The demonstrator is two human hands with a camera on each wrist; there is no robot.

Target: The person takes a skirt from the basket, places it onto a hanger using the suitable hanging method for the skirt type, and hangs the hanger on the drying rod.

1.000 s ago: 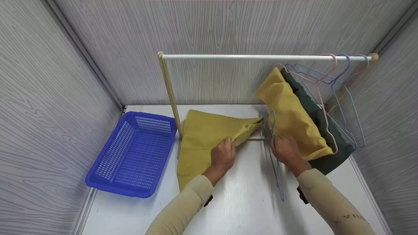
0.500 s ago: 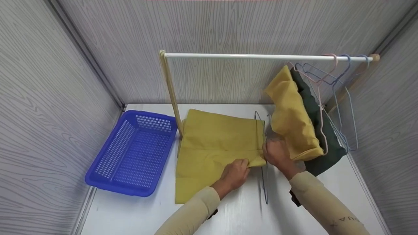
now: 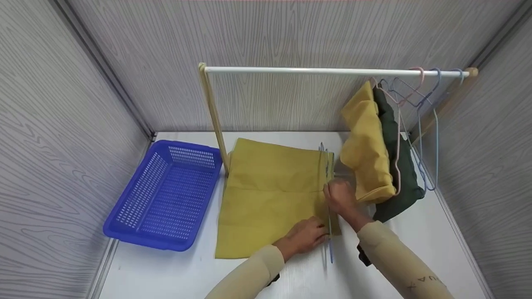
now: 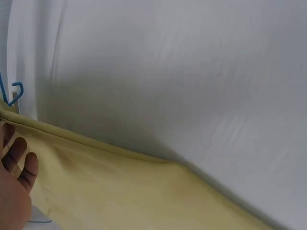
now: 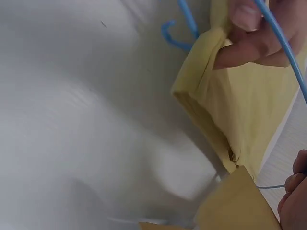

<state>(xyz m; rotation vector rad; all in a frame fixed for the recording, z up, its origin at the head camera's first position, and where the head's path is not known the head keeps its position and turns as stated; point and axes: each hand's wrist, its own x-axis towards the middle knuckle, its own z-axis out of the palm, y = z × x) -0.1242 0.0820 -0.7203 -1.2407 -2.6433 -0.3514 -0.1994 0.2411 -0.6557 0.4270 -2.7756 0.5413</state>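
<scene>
A yellow cloth (image 3: 270, 187) is spread on the table, its right edge beneath a thin blue clothes hanger (image 3: 331, 253). My right hand (image 3: 343, 197) grips the hanger partway along its length. At the cloth's near right corner, my left hand (image 3: 305, 236) pinches the fabric beside the hanger's near end. In the right wrist view the left hand's fingers (image 5: 242, 52) tuck into a fold, with the blue hanger bar passing across them. The left wrist view has the hanger's hook (image 4: 18, 91) beyond the raised cloth edge; the left fingertips are partly cut off there.
A blue perforated basket (image 3: 166, 203) sits left of the cloth. A rack with a white rail (image 3: 307, 70) spans above. At right hang a yellow cloth (image 3: 365, 145) and a dark green cloth (image 3: 401, 178), with pink and blue hangers (image 3: 436, 137), close to my right forearm.
My left hand has drawn the lifted cloth corner toward me and to the right, spreading it flat. The right hand has moved left with the hanger onto the cloth's edge.
</scene>
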